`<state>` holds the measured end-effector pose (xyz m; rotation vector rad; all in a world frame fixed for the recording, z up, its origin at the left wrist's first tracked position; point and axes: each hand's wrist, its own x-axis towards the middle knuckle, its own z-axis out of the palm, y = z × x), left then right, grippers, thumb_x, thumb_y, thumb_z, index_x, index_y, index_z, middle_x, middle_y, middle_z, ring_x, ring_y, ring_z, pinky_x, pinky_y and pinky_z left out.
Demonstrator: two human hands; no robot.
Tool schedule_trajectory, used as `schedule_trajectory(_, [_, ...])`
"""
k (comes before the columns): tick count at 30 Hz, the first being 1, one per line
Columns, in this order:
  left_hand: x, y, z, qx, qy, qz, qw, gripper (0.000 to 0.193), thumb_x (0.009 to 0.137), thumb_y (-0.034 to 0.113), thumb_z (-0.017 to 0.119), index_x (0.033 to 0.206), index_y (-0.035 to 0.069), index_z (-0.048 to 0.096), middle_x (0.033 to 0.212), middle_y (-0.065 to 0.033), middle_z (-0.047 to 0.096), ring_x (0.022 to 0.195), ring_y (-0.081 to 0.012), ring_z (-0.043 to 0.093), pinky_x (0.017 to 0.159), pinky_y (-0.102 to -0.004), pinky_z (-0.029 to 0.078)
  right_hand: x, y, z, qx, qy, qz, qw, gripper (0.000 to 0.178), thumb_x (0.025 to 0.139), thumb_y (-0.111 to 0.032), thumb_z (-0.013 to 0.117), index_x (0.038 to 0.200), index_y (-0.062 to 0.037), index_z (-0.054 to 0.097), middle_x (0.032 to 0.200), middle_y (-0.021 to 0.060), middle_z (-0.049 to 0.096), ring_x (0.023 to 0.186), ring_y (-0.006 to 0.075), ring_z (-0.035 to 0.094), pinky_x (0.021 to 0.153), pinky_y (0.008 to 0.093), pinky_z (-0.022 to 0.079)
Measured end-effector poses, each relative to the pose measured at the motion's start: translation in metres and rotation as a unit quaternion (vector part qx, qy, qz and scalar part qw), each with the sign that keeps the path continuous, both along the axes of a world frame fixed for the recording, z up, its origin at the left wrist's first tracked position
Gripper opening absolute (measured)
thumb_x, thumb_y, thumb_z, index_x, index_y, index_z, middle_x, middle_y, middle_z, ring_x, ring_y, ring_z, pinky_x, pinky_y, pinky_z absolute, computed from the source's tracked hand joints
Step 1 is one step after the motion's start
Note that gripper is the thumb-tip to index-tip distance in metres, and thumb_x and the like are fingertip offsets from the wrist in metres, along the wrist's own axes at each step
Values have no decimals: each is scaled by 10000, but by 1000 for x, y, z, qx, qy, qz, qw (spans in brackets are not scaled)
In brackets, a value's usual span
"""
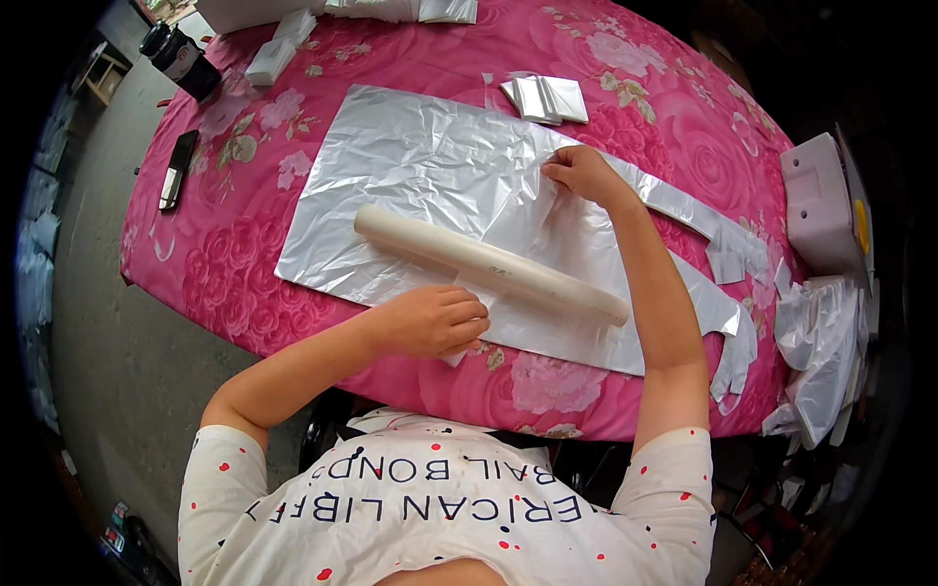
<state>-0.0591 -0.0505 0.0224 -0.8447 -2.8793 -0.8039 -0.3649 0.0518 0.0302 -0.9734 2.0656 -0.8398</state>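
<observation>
A stack of silvery-white plastic bags (391, 146) lies spread and creased before me, its cut handle ends to the right. Across it rests a long whitish tube (489, 262), slanting down to the right. My right hand (589, 178) reaches past the tube, thumb and fingers pinching the plastic bag's film near the far edge. My left hand (437, 320) is closed at the stack's near edge, below the tube. A pale strip shows by its fingertips, but what they hold is hidden. Beyond the bags sit small folded plastic packets (549, 100).
A pink floral tablecloth (234, 244) covers the table. At the left are a phone (178, 171) and a dark bottle (182, 61). White folded stacks (278, 54) lie at the far side. A whitish box (819, 200) and crumpled plastic bags (819, 332) stand at the right edge.
</observation>
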Motion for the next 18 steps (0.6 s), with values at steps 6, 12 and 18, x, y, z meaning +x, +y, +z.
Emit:
schedule_trajectory(6, [19,23,-17,-58,-20,8,998,829,837,580,384,1354,-59,279,1440,-204,243,1351,-309,218,1096,-428,166,4,4,29,54,-39,-54,996,347,860,-258,598,1090,0,568,902,70,592,773,110,554,700,246,447])
schedule_trajectory(12, [29,48,-21,-56,-32,85,994,871,826,619,364,1353,-69,277,1438,-208,244,1355,-310,208,1094,-439,153,92,31,55,-75,134,23,988,465,863,-296,595,1212,-6,491,1149,147,543,1048,246,518,888,343,417])
schedule_trajectory(18, [31,74,-20,-95,-43,129,986,873,811,609,400,1355,-64,279,1445,-211,227,1351,-317,204,1092,-430,152,169,73,12,-61,339,65,937,496,741,-79,631,1222,-74,512,1122,114,552,1023,299,516,898,384,402])
